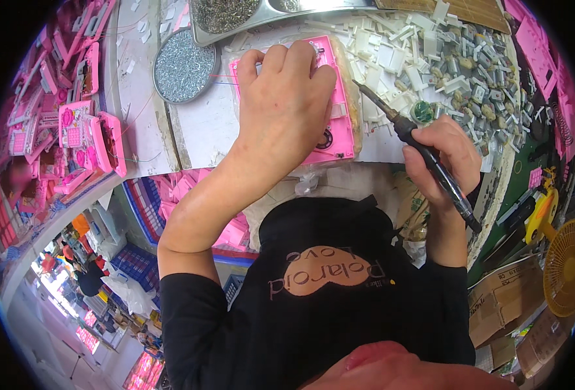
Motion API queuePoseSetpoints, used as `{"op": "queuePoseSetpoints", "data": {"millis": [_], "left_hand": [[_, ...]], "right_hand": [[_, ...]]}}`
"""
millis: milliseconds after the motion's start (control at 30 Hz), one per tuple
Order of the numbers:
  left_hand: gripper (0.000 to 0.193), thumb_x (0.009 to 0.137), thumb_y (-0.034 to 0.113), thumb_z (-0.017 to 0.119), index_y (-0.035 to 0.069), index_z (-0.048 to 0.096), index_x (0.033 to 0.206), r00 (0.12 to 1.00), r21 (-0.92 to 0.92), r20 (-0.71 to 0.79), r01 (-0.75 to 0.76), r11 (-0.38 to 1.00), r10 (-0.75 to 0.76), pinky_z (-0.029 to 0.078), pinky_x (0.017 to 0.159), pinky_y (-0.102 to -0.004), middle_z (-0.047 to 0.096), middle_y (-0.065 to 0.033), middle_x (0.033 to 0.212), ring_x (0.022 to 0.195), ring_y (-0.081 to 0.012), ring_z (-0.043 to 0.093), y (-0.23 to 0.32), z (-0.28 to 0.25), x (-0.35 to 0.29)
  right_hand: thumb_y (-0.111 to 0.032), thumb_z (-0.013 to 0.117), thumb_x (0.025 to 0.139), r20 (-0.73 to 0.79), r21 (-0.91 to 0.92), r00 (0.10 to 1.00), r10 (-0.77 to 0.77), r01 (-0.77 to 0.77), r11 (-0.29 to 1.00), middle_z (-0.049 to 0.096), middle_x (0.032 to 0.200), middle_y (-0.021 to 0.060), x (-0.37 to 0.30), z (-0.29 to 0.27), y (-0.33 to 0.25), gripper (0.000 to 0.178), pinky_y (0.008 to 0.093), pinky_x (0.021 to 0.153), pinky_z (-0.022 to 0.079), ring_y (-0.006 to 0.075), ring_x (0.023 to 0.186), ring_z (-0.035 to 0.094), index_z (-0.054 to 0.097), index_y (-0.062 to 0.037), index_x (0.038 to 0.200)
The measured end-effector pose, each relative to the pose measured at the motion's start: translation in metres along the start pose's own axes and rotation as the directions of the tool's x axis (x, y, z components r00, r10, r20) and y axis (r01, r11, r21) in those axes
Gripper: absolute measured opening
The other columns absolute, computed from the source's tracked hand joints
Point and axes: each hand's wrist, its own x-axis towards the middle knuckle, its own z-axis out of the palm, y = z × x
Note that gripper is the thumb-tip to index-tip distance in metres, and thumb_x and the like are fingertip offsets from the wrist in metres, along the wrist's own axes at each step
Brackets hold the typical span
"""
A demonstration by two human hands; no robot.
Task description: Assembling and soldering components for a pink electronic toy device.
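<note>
My left hand [287, 107] lies over a pink plastic casing [345, 123], its fingers bent down onto the casing and their tips hidden. Thin red and blue wires stick out beside the casing's left edge. Under the casing is a yellowish pad [354, 91], seen along the right side. In my right hand [455, 153] is a soldering iron [440, 172] with a black handle, held like a pen. Its dark tip points up and left, just right of the casing and apart from it.
A round dish [155, 81] of small silvery metal pieces stands left of the casing, beside a metal tray [232, 32]. White plastic parts [391, 55] and small grey motors [479, 101] are heaped at right. Pink toy parts [76, 133] pile up far left. A yellow fan [566, 266] stands lower right.
</note>
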Motion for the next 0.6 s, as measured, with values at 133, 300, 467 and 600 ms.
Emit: {"op": "queuePoseSetpoints", "data": {"millis": [133,300,467,600], "left_hand": [[0.021,0.077,0.015,0.078,0.014,0.069,0.097,0.995,0.043,0.092,0.018,0.999,-0.022,0.037,0.095,-0.0465,0.058,-0.0042,0.102,0.101,-0.025,0.058,0.002,-0.008,0.0],[0.036,0.079,0.022,0.082,0.014,0.07,0.112,0.992,0.028,-0.061,0.116,0.993,-0.114,0.038,0.096,-0.0467,0.063,-0.005,0.113,0.106,-0.0259,0.061,-0.016,-0.03,-0.012],[0.029,0.087,0.025,0.079,0.01,0.072,0.111,0.946,0.144,0.195,0.232,0.962,-0.257,0.044,0.088,-0.0433,0.069,-0.0086,0.093,0.084,-0.0256,0.066,-0.056,-0.038,-0.05],[0.017,0.084,0.019,0.08,0.009,0.075,0.097,0.991,-0.085,0.002,0.134,0.987,-0.134,0.05,0.074,-0.0351,0.067,-0.01,0.083,0.079,-0.0243,0.067,-0.06,-0.041,-0.052]], "right_hand": [[0.001,0.081,0.075,0.005,-0.002,1.0,0.026,-0.026,1.0,0.063,0.073,0.0111,-0.004,-0.001,0.0,0.028,0.0313,0.053,0.041,0.0223,0.058,0.055,0.067,0.0025,0.1],[0.002,0.081,0.074,-0.03,0.039,0.999,0.011,-0.01,0.999,0.063,0.071,0.0115,-0.002,-0.002,-0.002,0.029,0.0314,0.052,0.041,0.0228,0.057,0.055,0.067,0.0028,0.099],[0.002,0.081,0.075,-0.039,0.03,0.999,0.022,-0.021,0.999,0.063,0.071,0.0114,0.0,0.001,-0.001,0.03,0.031,0.053,0.039,0.0222,0.057,0.054,0.067,0.0031,0.101],[0.002,0.079,0.08,-0.109,0.095,0.992,0.068,-0.058,0.994,0.066,0.08,0.0108,0.004,0.012,-0.002,0.03,0.0284,0.057,0.043,0.0176,0.062,0.057,0.066,0.0037,0.107]]}}
